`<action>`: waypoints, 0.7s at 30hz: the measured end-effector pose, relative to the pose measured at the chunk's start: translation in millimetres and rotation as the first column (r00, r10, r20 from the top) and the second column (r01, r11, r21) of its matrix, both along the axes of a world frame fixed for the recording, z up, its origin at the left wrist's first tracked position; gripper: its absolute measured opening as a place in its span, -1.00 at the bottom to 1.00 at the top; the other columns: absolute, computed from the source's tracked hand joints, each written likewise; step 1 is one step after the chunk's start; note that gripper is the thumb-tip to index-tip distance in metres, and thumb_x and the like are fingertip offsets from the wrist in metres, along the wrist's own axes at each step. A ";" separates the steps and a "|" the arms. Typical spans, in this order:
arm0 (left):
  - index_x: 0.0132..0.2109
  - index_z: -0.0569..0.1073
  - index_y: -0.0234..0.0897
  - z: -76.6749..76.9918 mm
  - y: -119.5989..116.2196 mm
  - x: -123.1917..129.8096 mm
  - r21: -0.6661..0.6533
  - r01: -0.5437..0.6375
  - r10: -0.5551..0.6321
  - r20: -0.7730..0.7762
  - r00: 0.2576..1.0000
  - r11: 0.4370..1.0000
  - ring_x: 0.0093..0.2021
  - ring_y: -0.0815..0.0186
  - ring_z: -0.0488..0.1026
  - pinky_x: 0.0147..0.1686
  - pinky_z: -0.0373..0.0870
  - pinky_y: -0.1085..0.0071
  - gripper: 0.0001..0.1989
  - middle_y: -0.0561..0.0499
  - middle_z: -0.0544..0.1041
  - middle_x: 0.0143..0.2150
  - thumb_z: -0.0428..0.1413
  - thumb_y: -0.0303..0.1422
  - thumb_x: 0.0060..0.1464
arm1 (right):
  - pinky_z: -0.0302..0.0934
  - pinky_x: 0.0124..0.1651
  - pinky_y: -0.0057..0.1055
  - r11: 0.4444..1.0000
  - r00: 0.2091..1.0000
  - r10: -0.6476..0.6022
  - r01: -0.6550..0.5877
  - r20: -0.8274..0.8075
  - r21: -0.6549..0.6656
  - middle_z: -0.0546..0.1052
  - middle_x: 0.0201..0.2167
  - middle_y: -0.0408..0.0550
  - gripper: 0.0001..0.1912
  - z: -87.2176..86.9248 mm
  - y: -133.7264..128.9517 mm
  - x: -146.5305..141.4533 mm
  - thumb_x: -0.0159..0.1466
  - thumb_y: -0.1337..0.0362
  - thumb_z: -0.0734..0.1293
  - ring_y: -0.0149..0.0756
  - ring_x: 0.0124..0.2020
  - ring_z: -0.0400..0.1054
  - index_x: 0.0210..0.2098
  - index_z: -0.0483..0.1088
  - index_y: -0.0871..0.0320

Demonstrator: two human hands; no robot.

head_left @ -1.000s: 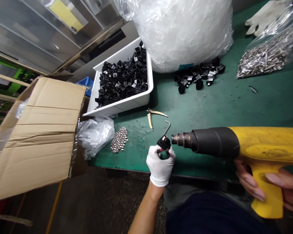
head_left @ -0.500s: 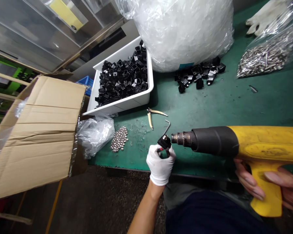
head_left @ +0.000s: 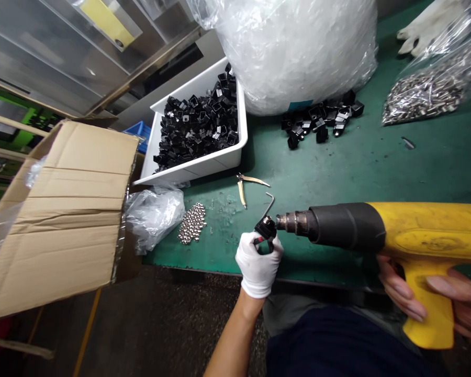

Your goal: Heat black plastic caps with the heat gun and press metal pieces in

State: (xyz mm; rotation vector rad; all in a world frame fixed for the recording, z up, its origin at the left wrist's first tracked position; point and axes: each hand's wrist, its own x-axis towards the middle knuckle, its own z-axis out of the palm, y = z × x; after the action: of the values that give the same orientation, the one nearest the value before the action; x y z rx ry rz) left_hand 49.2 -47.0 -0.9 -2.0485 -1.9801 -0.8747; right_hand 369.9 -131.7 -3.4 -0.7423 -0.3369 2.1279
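Note:
My left hand (head_left: 258, 266), in a white glove, is closed around a small black plastic part (head_left: 266, 227). A metal piece shows in the top of that part, and a dark item with a red mark shows between the fingers. My bare right hand (head_left: 427, 293) grips the handle of a yellow heat gun (head_left: 427, 225). Its stepped metal nozzle (head_left: 292, 222) points left, right beside the black part; I cannot tell if they touch. Just beyond the part is an L-shaped hex key (head_left: 268, 203). Wire cutters with cream handles (head_left: 242, 191) lie spread on the green table.
A white bin (head_left: 204, 165) full of black plastic parts stands behind, with loose black parts (head_left: 317, 123) to its right. Small metal fittings (head_left: 192, 224) lie at left near a plastic bag (head_left: 157, 217) and a cardboard box (head_left: 63, 209). A bag of metal pieces (head_left: 424, 97) sits back right.
Almost nothing differs. Both hands keep their hold, and the black part and heat gun stay together; the view has shifted very slightly.

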 end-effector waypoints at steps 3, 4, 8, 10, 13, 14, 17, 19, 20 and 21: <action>-0.18 0.36 -0.24 1.4 0.3 0.5 -0.004 0.009 -0.009 -0.001 1.000 1.000 -0.34 0.24 0.54 -0.32 0.44 0.38 -0.70 0.01 0.48 -0.35 0.26 -0.27 -0.04 | 0.20 -0.44 -0.31 1.000 1.000 -0.019 0.019 0.002 -0.010 0.42 -0.33 0.04 -0.57 1.2 -0.6 -1.2 0.29 0.04 0.27 -0.25 -0.50 0.31 0.09 0.40 0.04; -0.18 0.36 -0.24 2.0 0.6 0.8 -0.001 0.009 -0.009 -0.005 1.000 1.000 -0.35 0.24 0.54 -0.32 0.44 0.39 -0.70 0.02 0.48 -0.36 0.25 -0.27 -0.04 | 0.20 -0.45 -0.32 1.000 1.000 -0.028 0.028 0.000 -0.011 0.42 -0.33 0.03 -0.57 1.4 -1.1 -1.2 0.29 0.04 0.27 -0.26 -0.50 0.31 0.09 0.40 0.03; -0.18 0.34 -0.24 3.5 1.1 2.3 0.013 0.004 -0.004 -0.021 1.000 1.000 -0.37 0.25 0.52 -0.36 0.42 0.39 -0.69 0.03 0.46 -0.37 0.25 -0.27 -0.04 | 0.20 -0.44 -0.31 1.000 1.000 -0.017 0.017 -0.002 0.000 0.41 -0.33 0.03 -0.56 -0.4 -2.6 0.8 0.29 0.02 0.26 -0.25 -0.49 0.30 0.10 0.40 0.03; -0.19 0.34 -0.23 2.9 0.6 2.6 0.015 -0.008 0.008 -0.037 0.999 1.000 -0.40 0.26 0.50 -0.38 0.40 0.40 -0.69 0.04 0.45 -0.38 0.25 -0.26 -0.05 | 0.21 -0.43 -0.29 1.000 1.000 0.009 -0.009 -0.003 0.018 0.41 -0.33 0.04 -0.55 -2.1 -3.2 2.3 0.29 0.02 0.26 -0.24 -0.48 0.31 0.10 0.40 0.04; -0.23 0.34 -0.22 0.8 -0.7 2.1 0.015 -0.034 0.035 -0.062 0.997 0.999 -0.46 0.29 0.45 -0.42 0.36 0.40 -0.69 0.07 0.42 -0.41 0.26 -0.23 -0.06 | 0.21 -0.43 -0.29 1.000 1.000 -0.006 0.006 -0.012 0.012 0.41 -0.32 0.05 -0.55 -4.1 -4.2 3.6 0.29 0.02 0.25 -0.23 -0.48 0.31 0.10 0.40 0.04; -0.24 0.33 -0.22 0.1 -1.1 1.8 0.016 -0.039 0.040 -0.067 0.997 0.999 -0.47 0.30 0.44 -0.42 0.35 0.40 -0.69 0.08 0.40 -0.42 0.26 -0.22 -0.06 | 0.21 -0.43 -0.30 1.000 1.000 -0.012 0.012 -0.017 0.007 0.41 -0.32 0.05 -0.55 -4.6 -4.5 3.9 0.29 0.02 0.25 -0.24 -0.49 0.31 0.11 0.40 0.03; -0.24 0.32 -0.22 -0.8 -1.7 1.3 0.024 -0.033 0.035 -0.074 0.997 0.999 -0.48 0.30 0.42 -0.43 0.33 0.41 -0.68 0.09 0.36 -0.44 0.27 -0.23 -0.06 | 0.21 -0.44 -0.30 1.000 1.000 -0.006 0.006 -0.022 0.004 0.42 -0.32 0.06 -0.54 -6.4 -4.0 5.8 0.28 0.01 0.25 -0.23 -0.49 0.31 0.11 0.40 0.02; -0.23 0.32 -0.22 -0.5 -1.4 1.3 0.027 -0.024 0.026 -0.078 0.997 0.999 -0.47 0.31 0.41 -0.42 0.32 0.42 -0.68 0.09 0.37 -0.43 0.27 -0.24 -0.06 | 0.23 -0.44 -0.28 1.000 0.999 0.026 -0.026 -0.020 0.015 0.42 -0.32 0.07 -0.54 -8.5 -3.0 7.9 0.28 0.00 0.27 -0.21 -0.49 0.32 0.10 0.41 0.01; -0.22 0.31 -0.22 -0.1 -1.2 1.3 0.029 -0.022 0.024 -0.080 0.996 0.999 -0.47 0.31 0.42 -0.42 0.32 0.42 -0.67 0.09 0.37 -0.43 0.27 -0.25 -0.06 | 0.24 -0.44 -0.26 0.999 0.999 0.040 -0.039 -0.018 0.024 0.42 -0.32 0.07 -0.55 -9.8 -2.5 9.0 0.28 0.00 0.27 -0.20 -0.49 0.32 0.10 0.41 0.00; -0.22 0.31 -0.22 0.3 -1.0 1.4 0.029 -0.020 0.023 -0.083 0.996 0.999 -0.46 0.31 0.42 -0.42 0.31 0.42 -0.68 0.09 0.37 -0.43 0.27 -0.25 -0.06 | 0.25 -0.43 -0.25 0.998 0.998 0.059 -0.058 -0.018 0.036 0.43 -0.32 0.07 -0.56 -11.2 -2.2 9.8 0.28 0.01 0.27 -0.18 -0.48 0.33 0.10 0.41 -0.01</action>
State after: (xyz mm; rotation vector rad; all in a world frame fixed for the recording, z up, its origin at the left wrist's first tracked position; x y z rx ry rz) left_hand 50.6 -48.0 -0.6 -2.0104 -1.9324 -0.7951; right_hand 379.7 -133.9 -14.6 -0.6989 -0.3892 2.1768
